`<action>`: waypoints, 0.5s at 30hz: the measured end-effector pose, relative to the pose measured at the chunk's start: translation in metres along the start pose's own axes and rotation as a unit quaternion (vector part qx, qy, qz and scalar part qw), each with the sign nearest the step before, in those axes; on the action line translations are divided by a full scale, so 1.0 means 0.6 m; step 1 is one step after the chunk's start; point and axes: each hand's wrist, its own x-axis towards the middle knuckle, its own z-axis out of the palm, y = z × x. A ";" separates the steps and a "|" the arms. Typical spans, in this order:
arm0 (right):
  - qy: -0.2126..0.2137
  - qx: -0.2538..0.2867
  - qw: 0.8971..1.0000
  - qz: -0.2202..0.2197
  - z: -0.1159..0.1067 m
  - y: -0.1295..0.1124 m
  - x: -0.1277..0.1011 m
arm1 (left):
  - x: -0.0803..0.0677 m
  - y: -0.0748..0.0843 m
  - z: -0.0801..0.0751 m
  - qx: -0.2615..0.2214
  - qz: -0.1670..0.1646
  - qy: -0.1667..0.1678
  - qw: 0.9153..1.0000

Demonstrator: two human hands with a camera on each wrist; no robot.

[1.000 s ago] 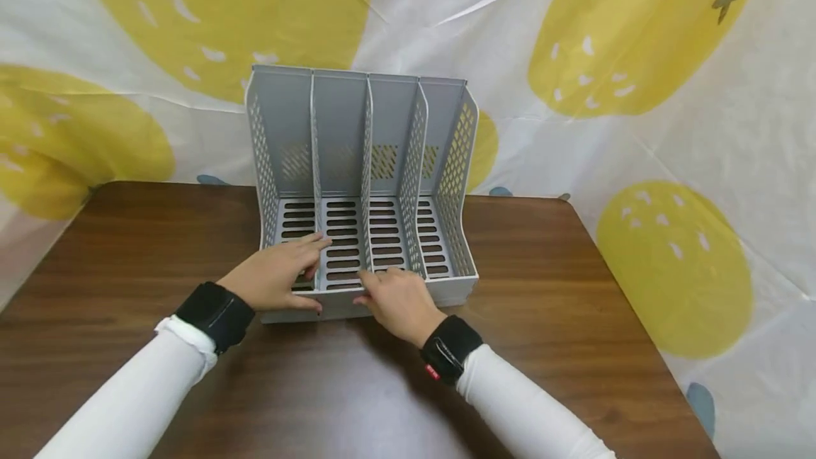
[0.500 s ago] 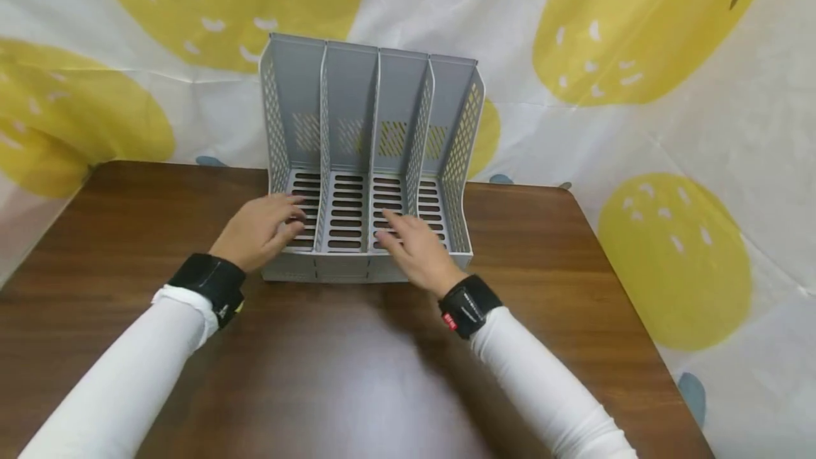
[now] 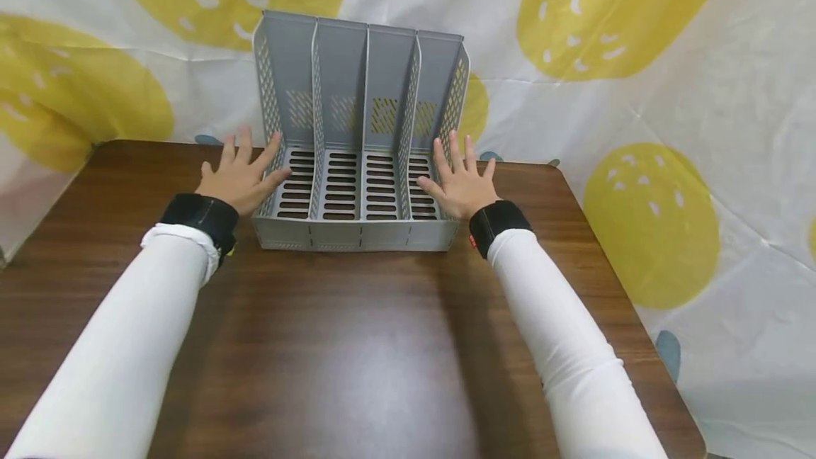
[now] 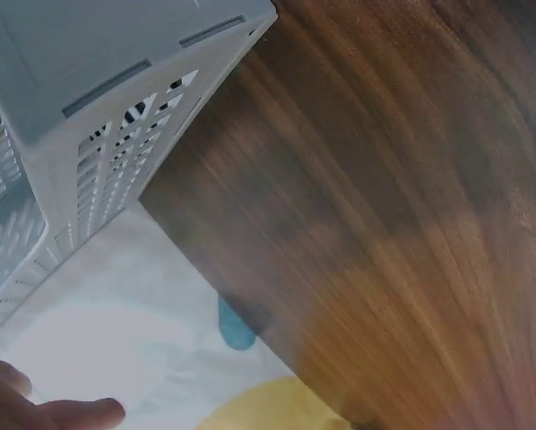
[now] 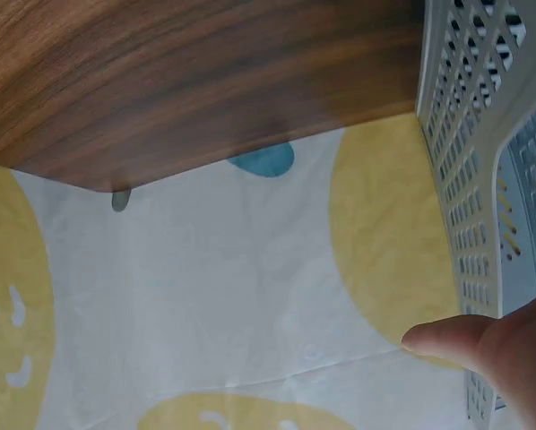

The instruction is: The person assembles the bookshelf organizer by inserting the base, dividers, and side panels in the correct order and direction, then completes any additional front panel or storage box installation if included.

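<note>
A grey plastic file organizer [image 3: 338,232] with tall dividers and slotted floors stands upright at the back of the table. My left hand [image 3: 239,177] has its fingers spread near the organizer's left side, holding nothing. Over at the right side, my right hand [image 3: 464,186] also spreads its fingers and grips nothing. Whether either hand touches the organizer I cannot tell. The left wrist view shows the organizer's perforated side wall [image 4: 116,152] and a few fingers at the lower left. In the right wrist view a finger shows beside the other perforated wall [image 5: 465,179].
The brown wooden table [image 3: 357,346] spreads in front of the organizer, its rounded back corners visible. A white cloth [image 3: 752,91] with yellow fruit prints hangs behind and to the right of the table.
Both hands have come off the organizer's front edge and moved apart to its two sides, fingers now spread. The organizer appears higher in the head view, as does the table's back edge.
</note>
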 end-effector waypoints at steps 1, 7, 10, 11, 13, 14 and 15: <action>-0.003 0.003 1.000 0.002 0.005 -0.002 0.002 | -0.001 -0.001 0.001 -0.001 0.002 0.004 1.000; -0.002 0.020 1.000 0.012 0.024 -0.011 0.002 | -0.015 -0.007 0.004 0.020 0.003 0.015 1.000; -0.005 0.026 1.000 0.012 0.031 -0.012 -0.002 | -0.022 -0.014 0.010 0.024 0.002 0.015 1.000; -0.006 0.030 0.999 0.011 0.033 -0.012 -0.004 | -0.023 -0.017 0.013 0.023 0.003 0.015 1.000; -0.009 0.031 0.999 0.010 0.037 -0.012 -0.008 | -0.023 -0.023 0.020 0.019 0.003 0.015 1.000; -0.009 0.029 0.999 0.008 0.040 -0.012 -0.010 | -0.023 -0.025 0.023 0.016 0.004 0.015 1.000; -0.009 0.029 1.000 0.008 0.042 -0.012 -0.011 | -0.023 -0.027 0.024 0.015 0.006 0.016 1.000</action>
